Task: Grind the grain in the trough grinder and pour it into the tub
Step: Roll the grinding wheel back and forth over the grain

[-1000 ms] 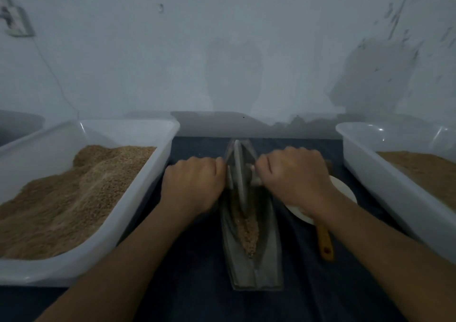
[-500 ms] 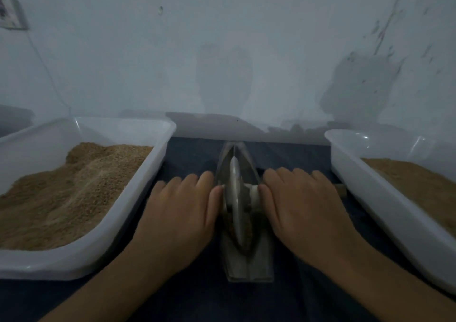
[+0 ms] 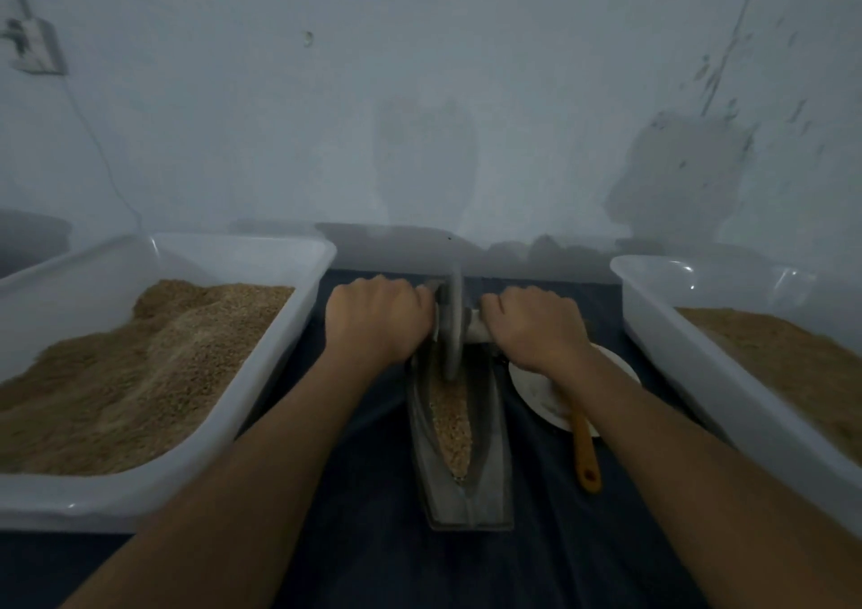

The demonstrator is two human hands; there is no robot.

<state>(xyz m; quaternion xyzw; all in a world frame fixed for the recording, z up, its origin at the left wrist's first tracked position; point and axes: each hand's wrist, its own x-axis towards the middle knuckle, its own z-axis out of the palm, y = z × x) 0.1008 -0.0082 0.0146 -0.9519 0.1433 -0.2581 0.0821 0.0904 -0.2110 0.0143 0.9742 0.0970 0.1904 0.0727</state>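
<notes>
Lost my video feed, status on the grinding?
Both hands, left and right, gripping wheel axle. Grain in trough. Nothing blocking.

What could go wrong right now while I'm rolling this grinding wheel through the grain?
The wheel sits at the far end of the trough; pushing further might run it off that end. The left hand and right hand grip the axle close to the disc, so fingers could get pinched against the trough's edges. The right forearm passes over the plate and orange-handled utensil and might knock them.
</notes>
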